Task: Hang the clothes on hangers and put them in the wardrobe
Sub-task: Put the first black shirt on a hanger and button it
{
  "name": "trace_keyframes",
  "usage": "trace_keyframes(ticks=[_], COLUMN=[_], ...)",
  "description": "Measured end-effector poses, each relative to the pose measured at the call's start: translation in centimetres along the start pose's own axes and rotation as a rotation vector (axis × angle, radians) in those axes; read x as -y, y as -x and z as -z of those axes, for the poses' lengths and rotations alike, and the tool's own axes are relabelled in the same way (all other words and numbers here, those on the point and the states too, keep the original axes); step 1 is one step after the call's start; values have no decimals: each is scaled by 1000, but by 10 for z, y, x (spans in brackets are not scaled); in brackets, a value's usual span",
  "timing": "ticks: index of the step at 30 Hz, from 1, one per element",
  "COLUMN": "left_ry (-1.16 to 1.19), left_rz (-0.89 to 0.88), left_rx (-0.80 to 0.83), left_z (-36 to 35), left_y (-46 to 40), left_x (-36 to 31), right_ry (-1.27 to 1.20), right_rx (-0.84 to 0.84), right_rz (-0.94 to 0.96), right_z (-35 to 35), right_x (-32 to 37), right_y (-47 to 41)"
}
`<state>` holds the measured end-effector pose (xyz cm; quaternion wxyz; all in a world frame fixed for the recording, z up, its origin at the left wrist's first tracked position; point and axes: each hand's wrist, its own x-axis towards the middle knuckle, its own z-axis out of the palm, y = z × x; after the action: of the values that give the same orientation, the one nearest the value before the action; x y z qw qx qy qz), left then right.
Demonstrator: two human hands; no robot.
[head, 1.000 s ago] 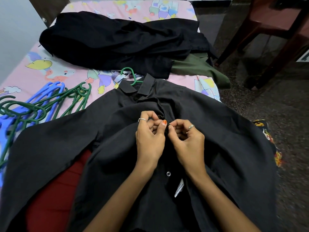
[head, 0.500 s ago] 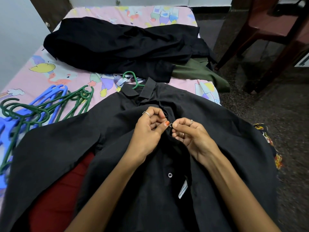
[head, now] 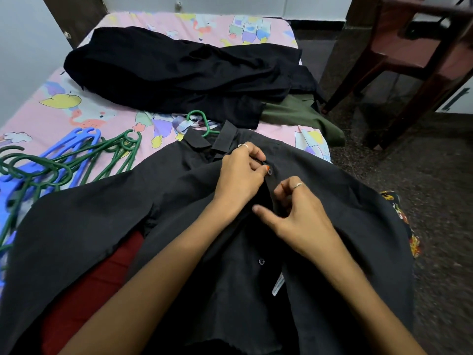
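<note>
Shirt (head: 332, 226), black and short-sleeved, lies face up over the near end of the bed (head: 51, 119), its collar toward the green hanger (head: 202, 121) whose hook pokes out just beyond the neck. Half a second ago both hands met at the upper button (head: 269, 171); now that button sits through the placket, so it looks fastened. The left hand (head: 243, 172) still pinches the placket edge right beside it, fingers curled on the cloth. The right hand (head: 297, 213) has dropped a little nearer along the placket, fingers bent, apparently gathering fabric, though the grip itself is hidden. The lower button (head: 261, 261) remains undone. Spare hangers (head: 64, 165) lie left of the shirt, more dark clothes (head: 179, 73) beyond the collar.
</note>
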<state>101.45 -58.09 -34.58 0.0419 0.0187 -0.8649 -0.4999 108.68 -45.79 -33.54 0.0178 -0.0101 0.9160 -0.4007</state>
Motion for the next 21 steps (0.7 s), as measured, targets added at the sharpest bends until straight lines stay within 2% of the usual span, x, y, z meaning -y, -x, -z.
trace_keyframes(ticks=[3, 9, 11, 14, 16, 19, 21], left_ry=[-86, -102, -60, -14, -37, -209, -347], left_rz=[-28, -14, 16, 53, 64, 58, 47], left_rx=[28, 106, 118, 106, 160, 350, 415], left_z=[-3, -8, -8, -2, 5, 5, -4], left_y=[-10, -19, -16, -6, 7, 29, 39], left_x=[-2, 6, 11, 18, 23, 32, 44], right_ry=[219, 64, -91, -529, -710, -790, -775], right_rx=[-13, -107, -54, 52, 109, 171, 198], right_rz=[88, -102, -218, -397, -481, -549, -572], right_z=[-6, 6, 7, 7, 8, 8, 8], right_x=[-11, -30, -39, -45, -48, -55, -59], right_y=[10, -2, -8, -8, -6, -5, -8])
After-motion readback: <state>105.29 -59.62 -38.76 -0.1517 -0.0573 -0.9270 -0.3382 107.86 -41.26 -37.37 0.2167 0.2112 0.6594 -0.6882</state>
